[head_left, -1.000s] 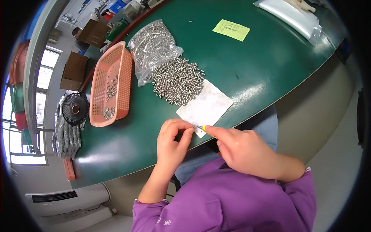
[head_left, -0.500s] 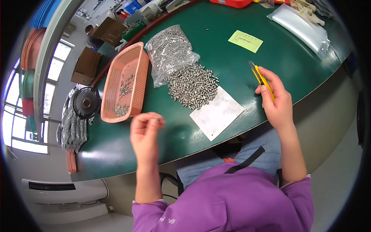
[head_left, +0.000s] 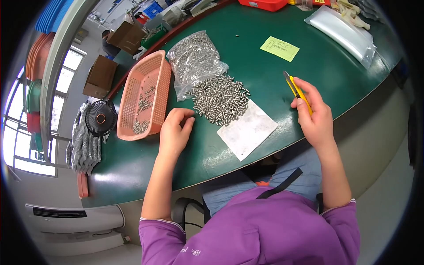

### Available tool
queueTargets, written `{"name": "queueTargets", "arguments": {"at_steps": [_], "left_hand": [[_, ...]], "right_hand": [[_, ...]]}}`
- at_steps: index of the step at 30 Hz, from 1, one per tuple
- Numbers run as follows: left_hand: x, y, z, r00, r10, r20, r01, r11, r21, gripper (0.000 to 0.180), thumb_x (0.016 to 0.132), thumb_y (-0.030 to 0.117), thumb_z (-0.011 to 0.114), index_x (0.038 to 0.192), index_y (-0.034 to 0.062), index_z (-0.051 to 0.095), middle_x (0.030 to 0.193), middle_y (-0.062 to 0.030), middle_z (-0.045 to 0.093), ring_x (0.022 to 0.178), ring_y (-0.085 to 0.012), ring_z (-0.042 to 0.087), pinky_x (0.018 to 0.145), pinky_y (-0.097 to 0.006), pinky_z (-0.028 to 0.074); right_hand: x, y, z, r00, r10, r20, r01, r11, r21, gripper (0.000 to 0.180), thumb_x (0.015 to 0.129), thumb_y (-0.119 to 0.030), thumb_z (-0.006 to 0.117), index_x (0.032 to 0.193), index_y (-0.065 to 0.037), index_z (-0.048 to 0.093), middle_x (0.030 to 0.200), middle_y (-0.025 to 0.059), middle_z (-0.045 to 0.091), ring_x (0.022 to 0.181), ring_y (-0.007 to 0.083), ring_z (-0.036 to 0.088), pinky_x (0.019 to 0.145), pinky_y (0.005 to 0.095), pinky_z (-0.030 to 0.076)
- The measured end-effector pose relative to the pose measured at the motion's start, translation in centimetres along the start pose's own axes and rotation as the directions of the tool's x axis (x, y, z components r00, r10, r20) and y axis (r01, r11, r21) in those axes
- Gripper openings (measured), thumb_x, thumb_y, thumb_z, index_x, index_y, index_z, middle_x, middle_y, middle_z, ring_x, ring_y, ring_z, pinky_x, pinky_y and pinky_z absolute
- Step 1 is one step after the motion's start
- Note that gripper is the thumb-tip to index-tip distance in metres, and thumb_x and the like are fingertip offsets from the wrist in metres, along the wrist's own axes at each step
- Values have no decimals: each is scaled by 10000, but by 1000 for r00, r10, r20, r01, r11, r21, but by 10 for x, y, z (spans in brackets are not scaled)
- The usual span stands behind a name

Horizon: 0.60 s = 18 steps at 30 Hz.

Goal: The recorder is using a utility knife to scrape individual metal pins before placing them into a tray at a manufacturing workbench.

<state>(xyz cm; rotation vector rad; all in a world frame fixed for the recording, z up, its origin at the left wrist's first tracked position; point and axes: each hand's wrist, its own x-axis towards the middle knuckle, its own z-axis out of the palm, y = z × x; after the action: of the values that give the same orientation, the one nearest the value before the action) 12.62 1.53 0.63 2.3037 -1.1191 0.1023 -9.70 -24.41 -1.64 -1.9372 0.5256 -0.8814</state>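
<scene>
Both hands rest apart: right hand (head_left: pixel 314 118) grips yellow knife (head_left: pixel 297 91) near table edge (head_left: pixel 362 99)

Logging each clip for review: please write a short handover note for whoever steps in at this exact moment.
Left hand: empty, fingers curled, resting on the green table between the pink basket and the loose screw pile.
Right hand: gripping a yellow utility knife, raised off the table.
White sheet lies beside the pile; the open screw bag sits behind it.
Done: a few screws lie in the basket.
Left: most screws remain on the table.
</scene>
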Motion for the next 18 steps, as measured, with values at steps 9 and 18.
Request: {"name": "queueTargets", "arguments": {"at_steps": [9,18], "left_hand": [[12,-3,10,1000,-22,-9,23,999,46,96,803,68,709,862,12,657,829,-97,623,728,-240,632,687,-329,519],[-26,34,14,993,-96,-62,58,891,-450,56,823,16,702,872,20,675,844,-36,649,707,-93,579,653,-228,484]], "right_hand": [[0,-1,-1,1000,10,-4,-10,1000,9,359,929,-65,533,1283,-110,576,779,98,682,700,189,674,671,305,516],[-10,-2,-2,1000,3,16,-5,996,88,388,939,-46,518,1320,-109,553,839,62,680,653,116,589,611,257,472]]}}
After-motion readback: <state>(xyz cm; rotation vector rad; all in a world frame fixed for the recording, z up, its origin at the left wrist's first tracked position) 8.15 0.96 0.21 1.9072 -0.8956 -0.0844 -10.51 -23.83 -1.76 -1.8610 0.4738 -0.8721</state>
